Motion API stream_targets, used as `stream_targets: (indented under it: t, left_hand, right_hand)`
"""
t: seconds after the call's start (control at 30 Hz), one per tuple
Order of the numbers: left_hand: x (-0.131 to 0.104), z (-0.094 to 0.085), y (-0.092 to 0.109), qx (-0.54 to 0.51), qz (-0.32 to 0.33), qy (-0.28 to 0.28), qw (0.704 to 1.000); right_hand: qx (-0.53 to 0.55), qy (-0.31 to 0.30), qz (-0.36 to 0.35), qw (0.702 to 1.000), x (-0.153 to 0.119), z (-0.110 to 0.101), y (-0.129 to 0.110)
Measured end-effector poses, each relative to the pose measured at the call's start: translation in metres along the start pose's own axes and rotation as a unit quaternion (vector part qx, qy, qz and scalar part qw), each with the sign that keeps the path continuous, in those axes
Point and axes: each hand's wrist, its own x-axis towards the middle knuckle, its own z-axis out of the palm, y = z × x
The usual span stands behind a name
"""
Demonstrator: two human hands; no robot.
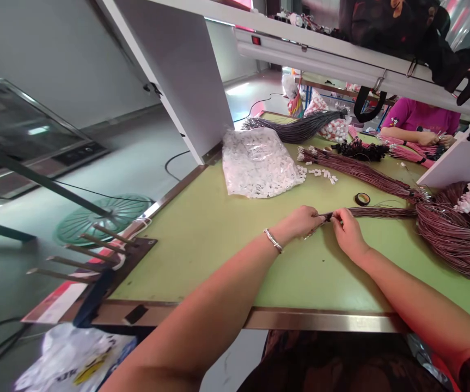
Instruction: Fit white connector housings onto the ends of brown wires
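A thin bundle of dark reddish wires (385, 213) runs across the green table to both hands. My left hand (303, 221), with a bracelet on its wrist, is closed round the bundle's left end, where a few tips stick out below the fingers. Just to its right, my right hand (346, 228) pinches the same bundle at a black band (328, 216). A roll of black tape (362, 198) lies behind my right hand, touching neither hand.
A clear bag of white connectors (259, 166) lies behind my left hand, with loose connectors (323, 173) beside it. Another wire bundle (361, 170) crosses behind the tape. Coiled wires (455, 234) lie right. A pegged rack (130, 261) stands left. Across the table sits a person (418, 122).
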Motion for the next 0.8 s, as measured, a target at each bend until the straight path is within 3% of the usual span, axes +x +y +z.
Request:
stream_targets:
  t: [0.1,0.2,0.4,0.53,0.67,0.8]
  left_hand:
    - [-0.004,-0.006,0.001,0.086,0.075,0.05,0.992]
    - [-0.009,-0.003,0.007,0.208,0.136,0.122,0.961]
    - [-0.015,0.019,0.024,0.34,0.101,0.121,0.927]
    - [-0.006,0.018,0.017,0.277,0.062,0.098,0.954]
    - [0.005,0.004,0.003,0.136,0.081,0.056,0.986]
    - [0.013,-0.007,-0.004,0.001,0.065,-0.003,0.998]
  right_hand:
    - [-0.013,0.006,-0.01,1.0,0.004,0.005,0.001]
    - [-0.006,0.017,-0.029,0.999,0.007,0.008,0.002]
    - [0.054,0.026,0.037,0.998,0.005,0.009,-0.001]
    - [0.132,0.045,0.081,0.987,0.006,0.008,-0.005]
    - [0.256,0.023,0.126,0.958,0.013,0.003,-0.006]
    - [0.27,-0.028,0.089,0.958,0.009,-0.009,-0.014]
